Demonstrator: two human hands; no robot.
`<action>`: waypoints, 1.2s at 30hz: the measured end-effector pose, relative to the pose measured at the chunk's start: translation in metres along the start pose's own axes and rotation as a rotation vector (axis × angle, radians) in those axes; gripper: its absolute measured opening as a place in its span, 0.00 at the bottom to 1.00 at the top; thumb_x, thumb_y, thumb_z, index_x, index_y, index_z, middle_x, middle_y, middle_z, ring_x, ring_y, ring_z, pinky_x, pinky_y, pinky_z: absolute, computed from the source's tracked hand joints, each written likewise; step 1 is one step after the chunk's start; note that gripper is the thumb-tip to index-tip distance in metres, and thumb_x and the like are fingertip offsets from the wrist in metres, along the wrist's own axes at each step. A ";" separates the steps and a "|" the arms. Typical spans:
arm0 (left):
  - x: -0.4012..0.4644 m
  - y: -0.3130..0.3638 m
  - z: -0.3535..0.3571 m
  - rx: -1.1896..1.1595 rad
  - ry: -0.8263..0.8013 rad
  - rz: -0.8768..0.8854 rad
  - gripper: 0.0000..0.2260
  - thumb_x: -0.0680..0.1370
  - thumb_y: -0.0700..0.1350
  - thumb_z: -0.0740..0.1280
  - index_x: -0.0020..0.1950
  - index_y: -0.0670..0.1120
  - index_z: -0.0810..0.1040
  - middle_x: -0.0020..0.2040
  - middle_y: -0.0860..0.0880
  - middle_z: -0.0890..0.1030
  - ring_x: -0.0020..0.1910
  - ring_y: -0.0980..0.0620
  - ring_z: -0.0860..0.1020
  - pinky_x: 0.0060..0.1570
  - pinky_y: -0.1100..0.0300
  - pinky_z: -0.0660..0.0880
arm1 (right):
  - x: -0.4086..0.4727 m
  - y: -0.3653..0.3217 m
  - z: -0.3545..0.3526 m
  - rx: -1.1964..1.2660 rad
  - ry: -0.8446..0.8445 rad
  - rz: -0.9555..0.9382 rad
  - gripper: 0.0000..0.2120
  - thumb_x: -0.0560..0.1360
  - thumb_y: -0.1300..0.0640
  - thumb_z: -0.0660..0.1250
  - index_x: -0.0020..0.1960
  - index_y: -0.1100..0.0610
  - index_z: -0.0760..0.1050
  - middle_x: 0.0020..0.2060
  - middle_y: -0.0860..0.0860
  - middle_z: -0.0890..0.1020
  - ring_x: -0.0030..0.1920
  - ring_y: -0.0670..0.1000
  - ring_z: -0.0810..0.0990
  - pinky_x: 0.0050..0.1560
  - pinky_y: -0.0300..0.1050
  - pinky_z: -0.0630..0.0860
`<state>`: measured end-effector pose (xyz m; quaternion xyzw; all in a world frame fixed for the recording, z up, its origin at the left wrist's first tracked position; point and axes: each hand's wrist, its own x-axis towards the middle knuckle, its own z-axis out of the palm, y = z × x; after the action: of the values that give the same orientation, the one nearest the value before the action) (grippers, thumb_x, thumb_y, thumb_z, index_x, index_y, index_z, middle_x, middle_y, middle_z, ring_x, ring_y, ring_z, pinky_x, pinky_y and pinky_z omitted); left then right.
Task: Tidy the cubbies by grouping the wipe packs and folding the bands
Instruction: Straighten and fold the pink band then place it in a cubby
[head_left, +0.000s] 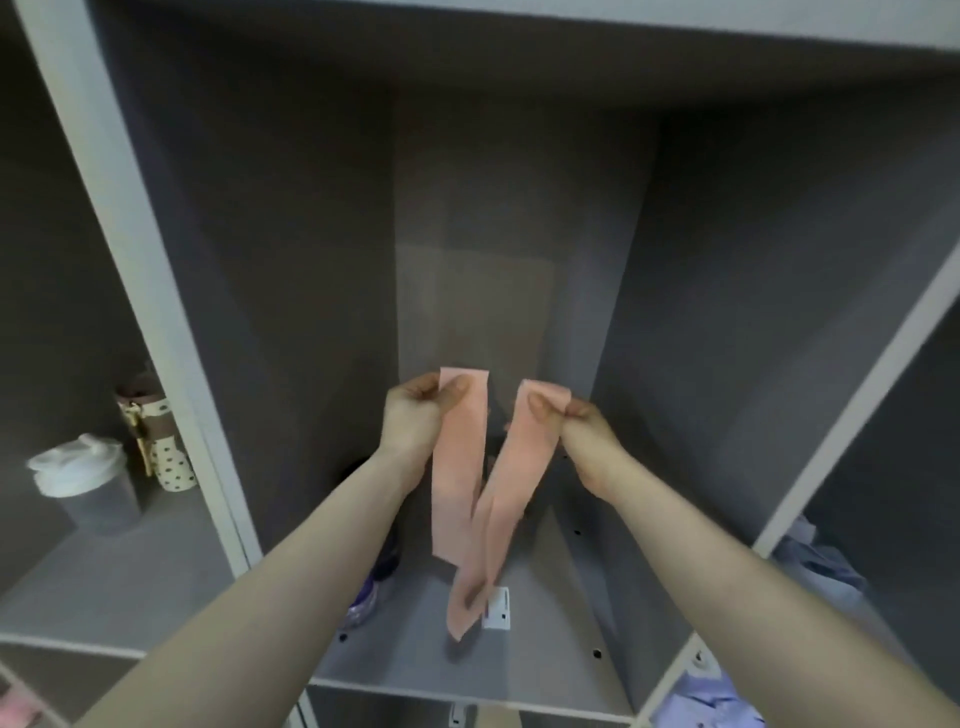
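We are pinching the pink band (462, 467) by its two ends, left hand (415, 415) and right hand (582, 431) fingers clamped on each; it looks light, limp and soft.

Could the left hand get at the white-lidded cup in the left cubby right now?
Probably not as things stand. The left hand is pinching one end of the pink band, and the upright divider stands between the middle cubby and the cup. It would need to let go and come round the divider's front.
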<state>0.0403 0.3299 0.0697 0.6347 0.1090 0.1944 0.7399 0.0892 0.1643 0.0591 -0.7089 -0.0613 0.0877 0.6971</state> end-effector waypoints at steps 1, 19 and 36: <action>-0.002 0.002 0.004 -0.002 0.009 0.005 0.02 0.74 0.40 0.70 0.42 0.45 0.81 0.37 0.49 0.83 0.35 0.52 0.81 0.37 0.61 0.78 | -0.007 -0.008 0.005 0.052 -0.026 -0.004 0.07 0.76 0.57 0.66 0.51 0.58 0.79 0.39 0.56 0.83 0.39 0.54 0.82 0.42 0.44 0.79; -0.022 0.029 0.024 -0.105 -0.157 0.059 0.07 0.74 0.35 0.68 0.49 0.41 0.83 0.34 0.51 0.84 0.32 0.56 0.81 0.31 0.65 0.77 | -0.043 -0.047 0.033 0.129 0.009 -0.297 0.04 0.72 0.61 0.71 0.44 0.61 0.82 0.39 0.56 0.83 0.38 0.48 0.81 0.38 0.36 0.79; -0.019 0.030 0.027 -0.188 -0.210 -0.037 0.21 0.78 0.55 0.60 0.56 0.40 0.80 0.50 0.39 0.83 0.48 0.45 0.82 0.51 0.52 0.78 | -0.023 -0.058 0.055 0.359 0.274 -0.218 0.10 0.64 0.63 0.77 0.33 0.59 0.75 0.36 0.57 0.77 0.39 0.54 0.76 0.51 0.54 0.78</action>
<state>0.0295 0.3012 0.1022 0.5775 0.0239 0.1227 0.8067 0.0574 0.2140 0.1171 -0.5684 -0.0257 -0.0757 0.8189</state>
